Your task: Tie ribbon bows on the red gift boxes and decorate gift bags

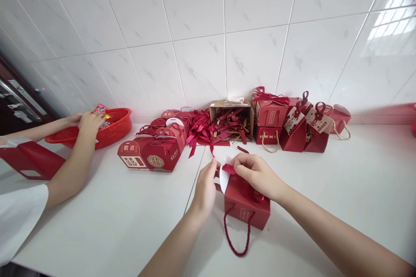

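A small red gift box (247, 202) stands on the white counter in front of me, with a dark red rope handle (237, 254) hanging toward me. Its rounded flap, white on the inner side, stands up at the left. My left hand (204, 188) is closed against that flap, its fingers partly hidden behind it. Over the top of the box, my right hand (260, 175) pinches a red ribbon (229, 169). Another loop of ribbon shows under the right palm, on the box top.
Several red gift boxes (162, 151) stand back left, beside a heap of red ribbons (199, 127). An open cardboard box (248, 114) holds dark red strips. More red boxes (269, 114) stand back right. A co-worker's arms (76, 169) reach into a red plastic basin (121, 127) at far left.
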A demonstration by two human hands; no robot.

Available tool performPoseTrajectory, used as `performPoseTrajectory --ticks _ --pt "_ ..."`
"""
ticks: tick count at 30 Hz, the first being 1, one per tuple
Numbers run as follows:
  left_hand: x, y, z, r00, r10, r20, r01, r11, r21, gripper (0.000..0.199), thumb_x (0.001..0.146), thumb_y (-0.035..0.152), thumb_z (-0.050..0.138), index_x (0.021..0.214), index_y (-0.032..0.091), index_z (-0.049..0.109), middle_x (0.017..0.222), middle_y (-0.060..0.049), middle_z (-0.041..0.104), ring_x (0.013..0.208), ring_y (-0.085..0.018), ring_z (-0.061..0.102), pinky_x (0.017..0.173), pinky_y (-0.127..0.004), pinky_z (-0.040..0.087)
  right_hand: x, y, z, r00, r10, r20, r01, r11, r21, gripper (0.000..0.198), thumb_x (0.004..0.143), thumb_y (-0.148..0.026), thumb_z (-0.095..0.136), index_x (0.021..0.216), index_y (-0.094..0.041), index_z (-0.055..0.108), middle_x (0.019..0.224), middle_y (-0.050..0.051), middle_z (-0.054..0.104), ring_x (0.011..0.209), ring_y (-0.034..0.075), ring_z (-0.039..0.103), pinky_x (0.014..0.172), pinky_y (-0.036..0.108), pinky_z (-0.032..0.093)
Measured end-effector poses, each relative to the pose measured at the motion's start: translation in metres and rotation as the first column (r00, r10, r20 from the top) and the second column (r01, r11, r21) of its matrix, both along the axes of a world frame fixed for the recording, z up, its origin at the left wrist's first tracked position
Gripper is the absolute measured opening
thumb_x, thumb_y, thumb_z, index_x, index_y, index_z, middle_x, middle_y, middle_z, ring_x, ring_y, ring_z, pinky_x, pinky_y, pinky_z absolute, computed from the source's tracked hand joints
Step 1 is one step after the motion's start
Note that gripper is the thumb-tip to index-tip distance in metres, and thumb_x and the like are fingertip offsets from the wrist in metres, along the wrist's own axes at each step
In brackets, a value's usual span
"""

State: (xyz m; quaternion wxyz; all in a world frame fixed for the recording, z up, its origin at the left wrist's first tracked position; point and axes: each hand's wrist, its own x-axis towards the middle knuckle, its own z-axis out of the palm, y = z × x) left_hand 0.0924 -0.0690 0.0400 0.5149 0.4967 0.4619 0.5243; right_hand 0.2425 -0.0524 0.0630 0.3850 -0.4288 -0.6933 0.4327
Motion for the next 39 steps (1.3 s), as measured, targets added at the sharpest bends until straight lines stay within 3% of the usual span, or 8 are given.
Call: performPoseTrajectory --ticks 6,10,17,21,25,28,32,39 --pt "-0.002 0.002 0.009 0.998 -0.066 0.002 0.066 0.997 -0.046 0.028 0.084 0.044 0.052 0.071 0.020 0.048 0.065 0.004 0.044 0.057 -0.010 0.044 0.054 -0.020 0.041 -0.001 0.001 0.002 1.000 -0.017 0.003 0.017 1.000 0.004 0.020 0.076 -0.033 0.048 0.061 -0.019 0.049 0.070 0.001 0.051 0.065 0.014 0.045 0.062 0.028 0.037" --pt "-0.005 0.006 0.006 0.989 -0.039 -0.142 0.035 0.999 -0.035 0.030 0.083 0.047 0.049 0.071 0.020 0.050 0.065 0.002 0.049 0.058 -0.013 0.049 0.058 -0.024 0.044 -0.002 -0.001 0.002 1.000 -0.025 0.009 0.025 1.000 -0.013 0.023 0.078 -0.035 0.048 0.062 -0.019 0.049 0.066 -0.001 0.049 0.061 0.013 0.044 0.058 0.028 0.036" --pt "-0.050 0.028 -0.011 0.791 0.325 -0.519 -0.293 0.945 0.145 0.029 0.060 0.023 0.069 0.049 0.021 0.042 0.076 -0.010 0.055 0.109 -0.039 0.048 0.089 -0.045 0.039 0.016 -0.004 0.017 0.984 -0.160 -0.082 0.171 0.973 0.153 0.023 0.083 -0.039 0.053 0.090 -0.020 0.064 0.102 0.007 0.066 0.097 0.022 0.059 0.087 0.037 0.044" --pt "-0.059 0.036 -0.009 0.768 0.384 -0.512 -0.284 0.921 0.265 0.015 0.067 0.028 0.066 0.066 0.022 0.052 0.095 -0.012 0.057 0.120 -0.038 0.040 0.100 -0.049 0.030 0.043 -0.002 0.027 0.951 -0.305 -0.050 0.309 0.936 0.168 0.027 0.082 -0.042 0.056 0.099 -0.022 0.064 0.113 0.007 0.065 0.108 0.025 0.058 0.095 0.041 0.042" --pt "-0.037 0.032 -0.009 0.881 0.234 -0.410 -0.117 0.950 0.291 0.028 0.088 0.048 0.044 0.085 0.022 0.054 0.097 -0.006 0.060 0.101 -0.024 0.055 0.092 -0.035 0.042 0.069 -0.015 0.017 0.922 -0.361 0.143 0.347 0.931 0.112 0.037 0.083 -0.049 0.060 0.108 -0.022 0.062 0.121 0.009 0.062 0.110 0.026 0.058 0.095 0.043 0.045" --pt "-0.016 0.023 -0.011 0.931 0.064 -0.358 0.028 0.969 0.246 0.035 0.088 0.055 0.042 0.086 0.021 0.052 0.089 -0.004 0.060 0.087 -0.019 0.058 0.078 -0.028 0.046 0.078 -0.032 -0.001 0.929 -0.273 0.250 0.296 0.953 -0.060 0.051 0.083 -0.059 0.058 0.115 -0.021 0.059 0.129 0.012 0.058 0.107 0.027 0.061 0.092 0.044 0.048" --pt "-0.002 0.009 -0.012 0.928 -0.103 -0.359 0.178 0.967 0.184 0.031 0.081 0.049 0.059 0.082 0.020 0.049 0.080 0.001 0.054 0.075 -0.015 0.053 0.070 -0.025 0.044 0.076 -0.046 -0.020 0.994 -0.054 0.093 0.073 0.975 -0.209 0.054 0.084 -0.060 0.057 0.122 -0.022 0.054 0.133 0.011 0.055 0.103 0.024 0.063 0.087 0.039 0.052" --pt "-0.015 -0.037 -0.008 0.887 -0.187 -0.423 0.238 0.969 0.072 0.033 0.085 0.049 0.056 0.075 0.022 0.040 0.073 0.004 0.045 0.067 -0.013 0.043 0.064 -0.025 0.037 0.069 -0.060 -0.026 0.999 0.016 -0.049 -0.028 0.969 -0.246 0.058 0.076 -0.058 0.068 0.119 -0.023 0.052 0.122 0.007 0.055 0.072 0.012 0.058 0.062 0.027 0.048"
